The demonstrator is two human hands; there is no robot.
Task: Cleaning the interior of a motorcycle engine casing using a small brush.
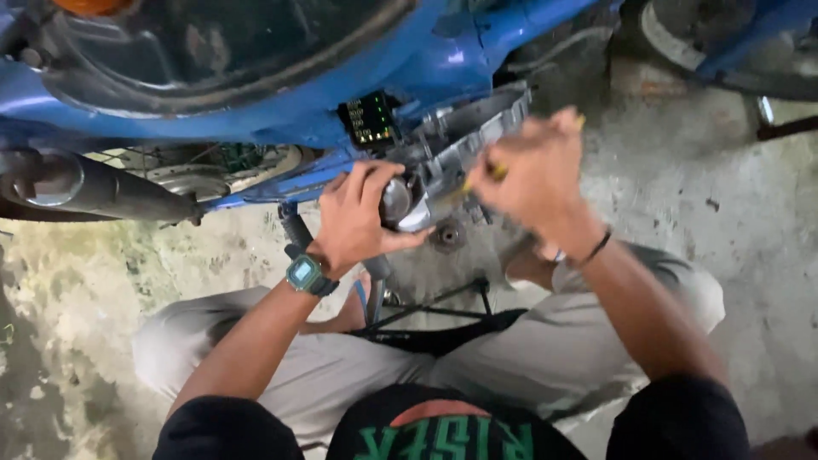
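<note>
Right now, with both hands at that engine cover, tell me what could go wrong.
The right hand is blurred with motion, working a yellow-handled tool; it could slip toward the left hand steadying the metal engine cover. If that left grip loosens, the cover might drop onto the concrete floor.

one blue motorbike (281,102), one exhaust pipe (94,187), one wristwatch (305,274), two hands (354,217)

A grey exhaust pipe (94,187) lies left above stained concrete floor (750,221), a dark tyre (724,43) top right.
</note>
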